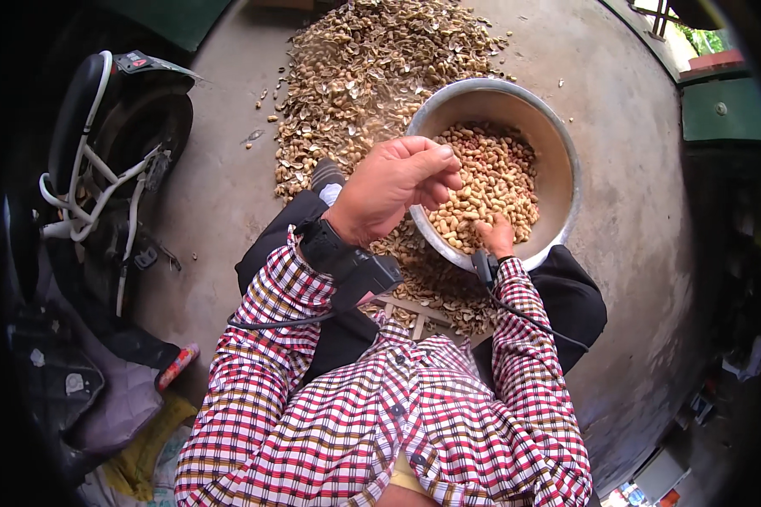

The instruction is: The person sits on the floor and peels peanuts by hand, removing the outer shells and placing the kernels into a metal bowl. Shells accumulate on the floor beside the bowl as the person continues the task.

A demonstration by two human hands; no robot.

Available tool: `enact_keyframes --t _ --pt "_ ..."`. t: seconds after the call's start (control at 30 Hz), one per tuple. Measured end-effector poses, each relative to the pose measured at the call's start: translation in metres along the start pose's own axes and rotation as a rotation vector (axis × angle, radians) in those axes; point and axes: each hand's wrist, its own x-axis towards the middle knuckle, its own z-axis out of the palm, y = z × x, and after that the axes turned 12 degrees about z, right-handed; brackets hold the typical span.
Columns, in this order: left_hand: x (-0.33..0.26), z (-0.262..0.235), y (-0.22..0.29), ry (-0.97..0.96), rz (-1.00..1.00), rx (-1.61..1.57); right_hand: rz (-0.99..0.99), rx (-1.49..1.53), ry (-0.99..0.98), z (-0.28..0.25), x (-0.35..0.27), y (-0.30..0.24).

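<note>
Here's the left hand (400, 183), up by the basin (572, 173)'s left rim, grip clenched, thumb against curled fingers, any contents impossible to tell. Lower, the right hand (497, 237) meets the peanuts (507, 190) inside, its grip hidden. Beyond, shells (372, 72) sprawl across the floor (630, 194)!

Peanuts (503, 182) lie in a basin (554, 165). Left of it, a heap of shells (372, 72) spreads on the floor (630, 203), and farther left stands a scooter (78, 122).
</note>
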Motion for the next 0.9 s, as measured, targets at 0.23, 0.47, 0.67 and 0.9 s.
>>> enact_keyframes --t 0.23,0.47,0.67,0.9 --pt "0.012 0.016 -0.016 -0.051 -0.018 -0.066 -0.163 0.224 0.061 -0.070 -0.007 -0.033" --pt "0.013 0.058 -0.064 0.087 -0.320 -0.218 -0.547 0.266 0.048 -0.161 -0.107 -0.118" --pt "0.024 0.058 -0.080 -0.114 -0.291 -0.641 -0.893 0.101 0.053 -0.169 -0.163 -0.153" --pt "0.029 0.065 -0.078 0.088 -0.269 -0.516 -0.611 0.650 -0.244 -0.181 -0.138 -0.130"
